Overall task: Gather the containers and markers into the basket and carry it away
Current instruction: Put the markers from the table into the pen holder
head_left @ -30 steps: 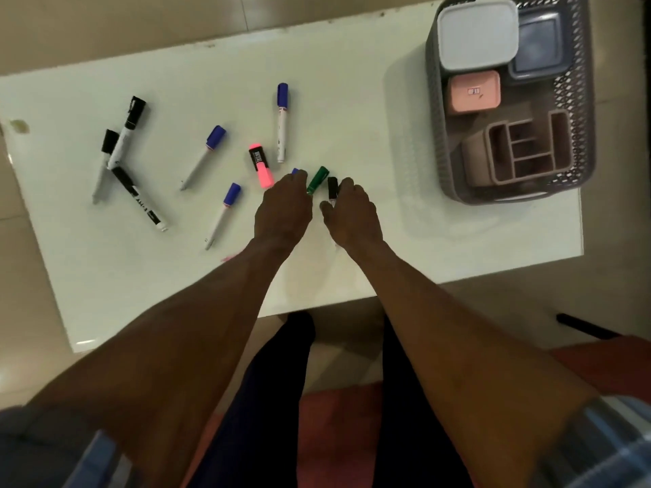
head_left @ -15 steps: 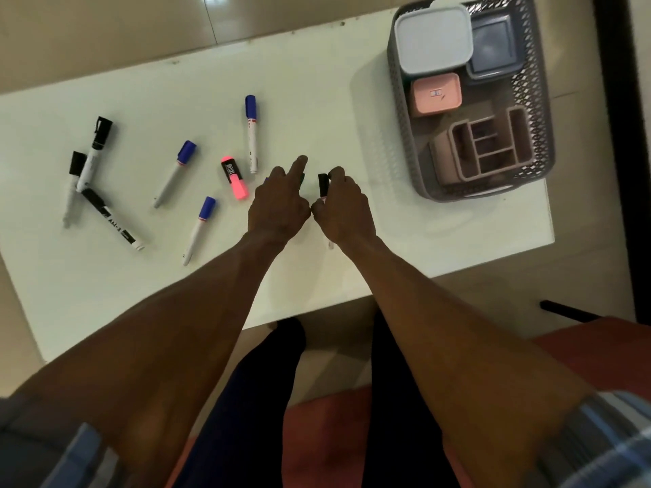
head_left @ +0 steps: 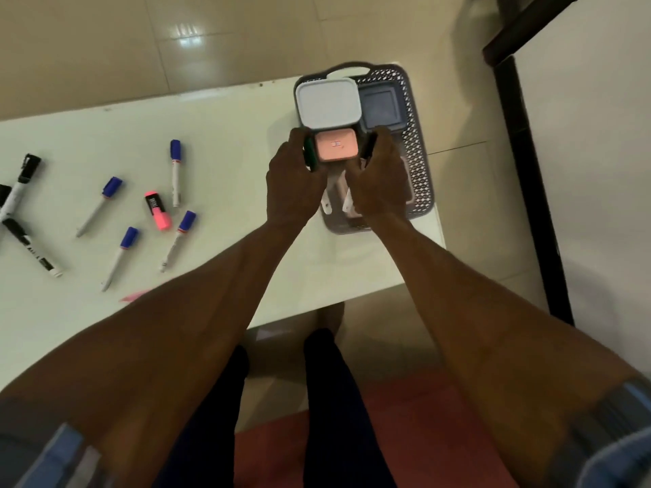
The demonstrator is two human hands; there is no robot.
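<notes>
The grey mesh basket [head_left: 417,142] stands at the table's right end. Inside it are a white-lidded container [head_left: 327,102], a grey container [head_left: 380,105], a small pink container [head_left: 336,145] and a pink organiser [head_left: 334,191], mostly hidden by my hands. My left hand [head_left: 292,184] holds a green-capped marker [head_left: 310,155] over the basket's left side. My right hand [head_left: 378,177] grips a black-capped marker [head_left: 370,149] above the organiser. Still on the table lie several blue-capped markers [head_left: 175,170], a pink highlighter [head_left: 157,210] and black-capped markers [head_left: 21,184] at the far left.
The white table [head_left: 229,128] ends just right of the basket and near my legs. A dark frame [head_left: 525,170] runs along the floor at the right. Tiled floor lies beyond the table's far edge.
Both hands lifted a marker each from the table's middle and moved right, to above the basket. The camera view shifted right with them.
</notes>
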